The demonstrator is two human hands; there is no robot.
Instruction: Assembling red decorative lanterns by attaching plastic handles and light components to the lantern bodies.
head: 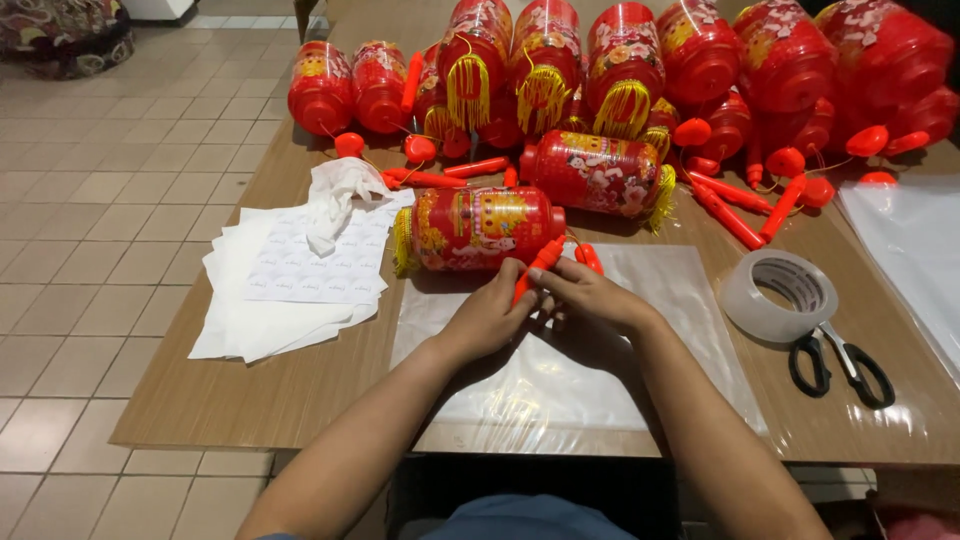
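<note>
Gripping a slim orange-red handle stick [535, 268], both hands meet over a clear plastic sheet [560, 380] at the near edge of the wooden table [300, 400]. Left hand [488, 318]: fingers closed around the lower end of the stick. Right hand [590, 293]: fingers pinched together on the stick just beside the left. The stick slants up toward a red lantern [480, 228] lying on its side just beyond the hands, yellow tassel fringe at its left end. To the left, a stack of white paper sheets [290, 280] with a crumpled white cloth [335, 195] on top. To the right, a roll of clear tape [778, 295], black-handled scissors [840, 362] just beside it. Far side of the table: a crowded cluster of red lanterns [620, 60] and loose orange-red sticks [735, 205].
</note>
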